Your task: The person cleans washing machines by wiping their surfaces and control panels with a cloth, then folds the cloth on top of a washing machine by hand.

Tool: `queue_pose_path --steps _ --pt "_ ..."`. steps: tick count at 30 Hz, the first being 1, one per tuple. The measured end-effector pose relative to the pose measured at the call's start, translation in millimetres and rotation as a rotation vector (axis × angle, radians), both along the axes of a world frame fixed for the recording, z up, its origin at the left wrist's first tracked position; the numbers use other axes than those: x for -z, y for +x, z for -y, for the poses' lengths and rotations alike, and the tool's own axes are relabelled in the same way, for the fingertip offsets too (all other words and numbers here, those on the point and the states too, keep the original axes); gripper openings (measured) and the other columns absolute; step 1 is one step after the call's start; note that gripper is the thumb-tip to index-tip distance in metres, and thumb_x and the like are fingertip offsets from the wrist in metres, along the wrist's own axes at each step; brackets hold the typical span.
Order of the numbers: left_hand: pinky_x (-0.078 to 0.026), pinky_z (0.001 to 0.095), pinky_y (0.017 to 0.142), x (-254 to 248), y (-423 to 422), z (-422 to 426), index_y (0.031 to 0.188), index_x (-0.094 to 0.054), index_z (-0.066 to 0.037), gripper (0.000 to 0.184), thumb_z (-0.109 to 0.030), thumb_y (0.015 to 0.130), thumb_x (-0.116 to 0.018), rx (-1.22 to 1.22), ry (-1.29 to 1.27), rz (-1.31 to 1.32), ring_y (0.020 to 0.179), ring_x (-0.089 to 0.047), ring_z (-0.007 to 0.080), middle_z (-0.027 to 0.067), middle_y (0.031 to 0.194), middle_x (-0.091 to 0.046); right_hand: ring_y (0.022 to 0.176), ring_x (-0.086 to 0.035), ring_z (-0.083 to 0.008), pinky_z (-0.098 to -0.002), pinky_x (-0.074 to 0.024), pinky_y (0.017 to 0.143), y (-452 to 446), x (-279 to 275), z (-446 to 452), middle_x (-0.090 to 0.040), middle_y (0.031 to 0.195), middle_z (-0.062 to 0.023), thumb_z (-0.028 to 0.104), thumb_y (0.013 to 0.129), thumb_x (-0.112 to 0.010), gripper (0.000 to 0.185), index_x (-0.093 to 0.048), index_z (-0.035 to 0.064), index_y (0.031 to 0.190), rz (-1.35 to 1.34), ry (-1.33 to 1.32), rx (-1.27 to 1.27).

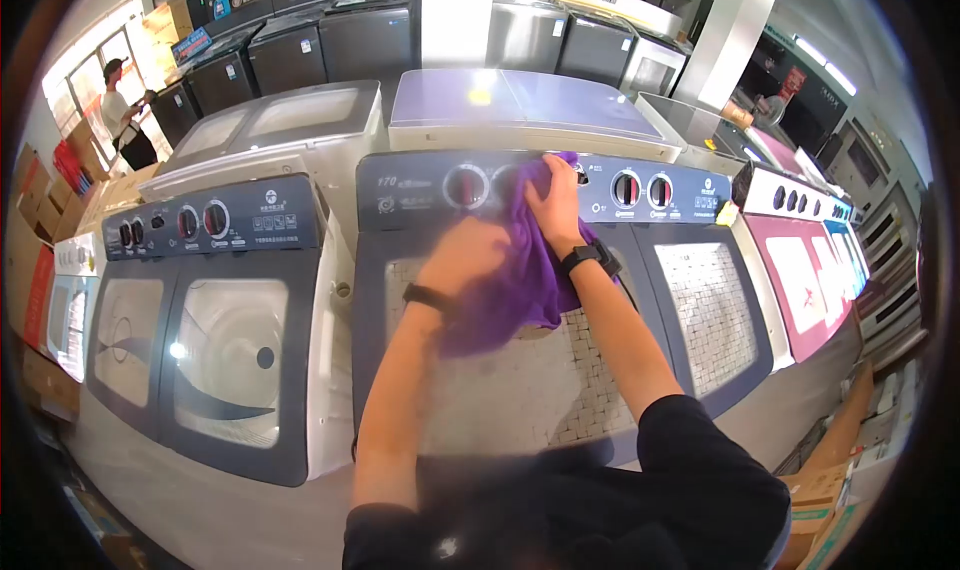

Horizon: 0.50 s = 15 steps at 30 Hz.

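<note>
A purple cloth (537,270) hangs over the control panel (410,185) and front lid of a twin-tub washing machine. My right hand (553,205) grips its upper part against the panel, between the knobs. The bunched folds drop below that hand onto the lid. My left hand (468,258) is beside the cloth, just under the left knob (466,185); motion smears its fingers, so I cannot tell whether they hold the fabric. Part of the cloth's lower left edge is blurred too. Dark bands circle both wrists.
Another twin-tub washer (235,350) stands to the left, and a pink-lidded one (800,275) to the right. Behind the panel is a machine with a pale lilac lid (520,98). A person (128,120) stands at the far left. Cardboard boxes (815,505) lie at lower right.
</note>
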State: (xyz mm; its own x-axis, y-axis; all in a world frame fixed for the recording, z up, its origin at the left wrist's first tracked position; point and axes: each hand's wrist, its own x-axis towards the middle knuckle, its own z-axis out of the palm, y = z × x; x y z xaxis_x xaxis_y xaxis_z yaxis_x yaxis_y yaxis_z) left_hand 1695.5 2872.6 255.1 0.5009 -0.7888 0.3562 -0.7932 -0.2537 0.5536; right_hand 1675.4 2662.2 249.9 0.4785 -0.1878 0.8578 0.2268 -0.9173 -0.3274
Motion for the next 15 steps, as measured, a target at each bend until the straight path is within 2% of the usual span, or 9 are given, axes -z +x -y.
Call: queue_pose_path --steps 2,6,11,15 --pt "-0.053 0.0402 0.078 -1 -1 -2 0.092 -0.073 -0.008 0.018 -0.015 0.077 -0.066 -0.030 -0.008 0.045 0.081 -0.066 0.0318 0.0124 0.093 -0.072 0.112 -0.056 -0.0373 -0.0441 -0.0455 0.098 -1 2 2 -0.062 0.116 -0.0187 0.007 0.079 -0.069 0.037 -0.059 0.0020 0.114 -0.089 0.059 -0.034" --pt "-0.052 0.0348 0.078 -6 9 -10 0.096 -0.072 -0.004 0.021 -0.012 0.078 -0.068 0.037 -0.073 -0.339 0.083 -0.068 0.0271 0.0137 0.094 -0.072 0.101 -0.061 -0.0364 -0.0425 -0.0494 0.088 -5 2 -3 -0.066 0.104 -0.0153 0.006 0.081 -0.069 0.021 -0.064 0.0025 0.102 -0.093 0.013 -0.133" --pt "-0.049 0.0309 0.084 3 27 -15 0.097 -0.070 0.001 0.022 -0.012 0.079 -0.068 0.069 -0.275 -0.594 0.091 -0.065 0.0176 0.0091 0.094 -0.071 0.101 -0.058 -0.0349 -0.0422 -0.0485 0.088 0 2 -16 -0.063 0.104 -0.0144 0.006 0.080 -0.070 0.025 -0.064 0.0034 0.103 0.000 -0.028 -0.051" --pt "-0.048 0.0298 0.083 -6 28 -22 0.098 -0.069 0.002 0.023 -0.011 0.080 -0.064 -0.150 -0.418 -0.587 0.088 -0.064 0.0169 0.0088 0.093 -0.070 0.098 -0.059 -0.0333 -0.0395 -0.0486 0.087 5 1 -41 -0.063 0.101 -0.0137 0.004 0.080 -0.069 0.023 -0.064 0.0033 0.102 0.039 0.042 0.008"
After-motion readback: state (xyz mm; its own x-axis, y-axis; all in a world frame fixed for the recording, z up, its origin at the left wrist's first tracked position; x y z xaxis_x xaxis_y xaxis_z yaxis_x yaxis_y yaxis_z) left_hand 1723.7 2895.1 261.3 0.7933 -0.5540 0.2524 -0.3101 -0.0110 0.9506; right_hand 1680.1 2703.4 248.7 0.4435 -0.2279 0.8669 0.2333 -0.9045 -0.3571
